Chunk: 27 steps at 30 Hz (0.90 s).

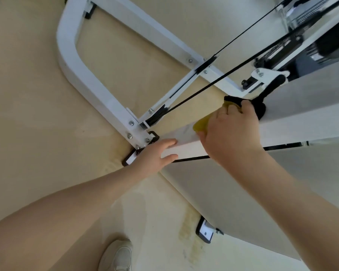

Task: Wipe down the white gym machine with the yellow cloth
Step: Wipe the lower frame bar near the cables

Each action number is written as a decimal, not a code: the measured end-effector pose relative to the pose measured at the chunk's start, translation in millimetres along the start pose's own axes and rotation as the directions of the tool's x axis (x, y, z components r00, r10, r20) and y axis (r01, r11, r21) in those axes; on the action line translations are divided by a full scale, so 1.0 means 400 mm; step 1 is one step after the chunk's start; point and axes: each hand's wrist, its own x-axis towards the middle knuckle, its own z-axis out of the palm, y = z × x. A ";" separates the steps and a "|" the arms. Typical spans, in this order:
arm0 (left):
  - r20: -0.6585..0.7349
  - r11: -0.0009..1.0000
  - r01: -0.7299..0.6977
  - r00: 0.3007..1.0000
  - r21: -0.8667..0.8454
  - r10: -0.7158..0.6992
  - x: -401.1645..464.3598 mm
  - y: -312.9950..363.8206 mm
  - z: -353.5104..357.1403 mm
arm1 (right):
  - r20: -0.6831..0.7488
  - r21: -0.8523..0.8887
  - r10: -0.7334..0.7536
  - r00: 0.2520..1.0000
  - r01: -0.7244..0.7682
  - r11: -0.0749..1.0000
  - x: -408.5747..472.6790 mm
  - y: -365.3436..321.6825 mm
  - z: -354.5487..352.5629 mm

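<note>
We press the yellow cloth (202, 124) onto the white machine's beam (186, 139) with our right hand (231, 132) bunched around it. Beside it on the beam, our left hand (155, 153) rests flat, fingers straight. The cloth looks soft and light; best gripped wadded.

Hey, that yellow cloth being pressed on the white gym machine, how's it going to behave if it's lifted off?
The yellow cloth looks soft and floppy: it bunches under the right hand. It is probably light, since fingers alone gather it. It likely won't slide by itself on the white machine beam, which the left hand touches.
</note>
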 end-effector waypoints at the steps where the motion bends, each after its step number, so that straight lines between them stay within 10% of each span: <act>1: -0.023 0.998 0.056 0.998 -0.036 -0.057 0.001 0.010 0.002 | -0.007 -0.007 0.024 1.000 -0.024 1.000 -0.011 0.015 -0.006; 9: -0.048 0.992 0.103 0.993 -0.066 -0.107 0.002 0.003 -0.001 | 0.033 -0.051 -0.109 0.993 0.111 0.993 0.056 -0.158 0.081; 16: -0.094 0.966 0.214 0.975 0.142 -0.202 -0.059 -0.045 -0.049 | -0.428 0.074 0.071 0.901 -0.043 0.996 -0.018 -0.134 0.161; 27: -0.222 0.934 0.326 0.931 0.149 -0.290 -0.086 -0.126 -0.113 | -0.183 0.025 -0.233 0.955 0.241 0.970 0.107 -0.390 0.258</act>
